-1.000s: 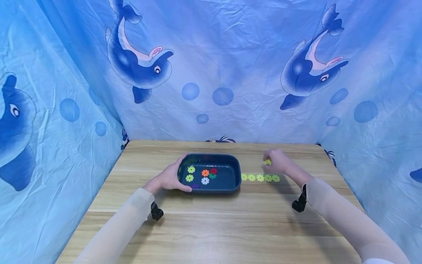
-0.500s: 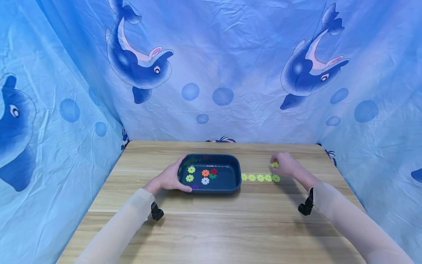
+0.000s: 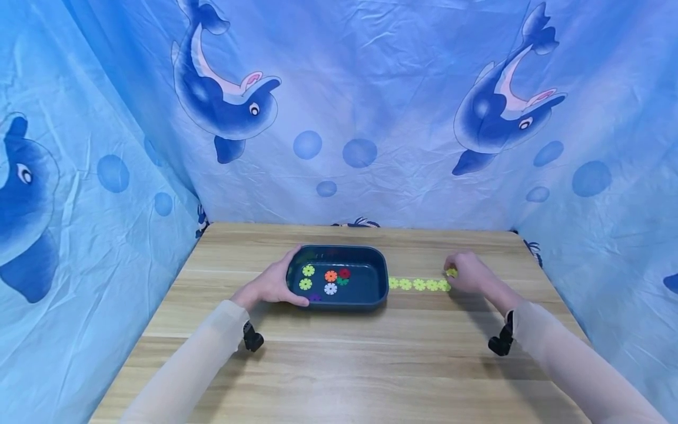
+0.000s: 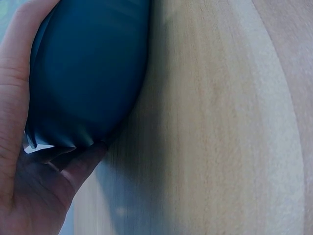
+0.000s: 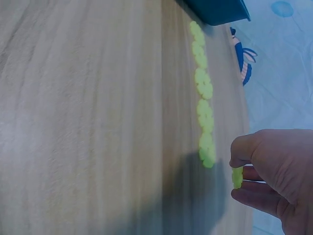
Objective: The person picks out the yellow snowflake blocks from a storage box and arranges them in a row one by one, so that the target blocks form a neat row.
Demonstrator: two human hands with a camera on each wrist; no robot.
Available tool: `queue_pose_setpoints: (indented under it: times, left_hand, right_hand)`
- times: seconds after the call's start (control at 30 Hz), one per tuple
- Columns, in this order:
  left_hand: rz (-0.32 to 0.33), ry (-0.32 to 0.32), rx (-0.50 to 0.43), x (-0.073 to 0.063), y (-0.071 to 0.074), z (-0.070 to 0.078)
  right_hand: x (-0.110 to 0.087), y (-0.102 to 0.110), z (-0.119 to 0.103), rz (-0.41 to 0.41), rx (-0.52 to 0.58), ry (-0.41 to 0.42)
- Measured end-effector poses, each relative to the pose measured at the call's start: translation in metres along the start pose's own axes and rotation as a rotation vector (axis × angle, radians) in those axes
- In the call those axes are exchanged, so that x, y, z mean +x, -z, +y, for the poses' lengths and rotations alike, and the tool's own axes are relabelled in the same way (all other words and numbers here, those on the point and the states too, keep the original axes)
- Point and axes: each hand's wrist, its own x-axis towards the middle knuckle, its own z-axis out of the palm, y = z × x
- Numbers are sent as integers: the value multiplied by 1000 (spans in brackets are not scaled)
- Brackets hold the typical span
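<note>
My left hand (image 3: 275,281) grips the left end of a dark blue rectangular tray (image 3: 371,305), thumb on the near side and fingers at the far side. Inside it lie yellow-green, orange (image 3: 331,276), red, green, white (image 3: 331,289) and purple notched flower discs. To the tray's right, several yellow-green flower discs (image 3: 419,285) form a straight row on the table. My right hand (image 3: 470,274) pinches another yellow-green flower disc (image 5: 237,177) between thumb and fingers, just past the row's right end. In the left wrist view the tray's side wall (image 4: 93,63) rests in the hand.
The wooden table (image 3: 339,365) reaches back to a blue curtain (image 3: 339,88) printed with dolphins, which also hangs at the left and right. Black wrist cameras (image 3: 501,343) sit on both forearms.
My right hand has moved rightward and down toward the table with the yellow-green disc, ending beside the row's right end. The left hand and tray have stayed in place.
</note>
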Motion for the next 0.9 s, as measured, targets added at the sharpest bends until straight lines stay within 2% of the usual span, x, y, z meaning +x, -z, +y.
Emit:
queue_pose_setpoints:
  times: [0.5,0.9]
  left_hand:
    - [-1,10,-10,0,2,3]
    - [-1,19,3,1,1,3]
  right_hand:
    - [-13,-4,6,-42,-1,-47]
    - [-19,-10,6,-39,4,-53]
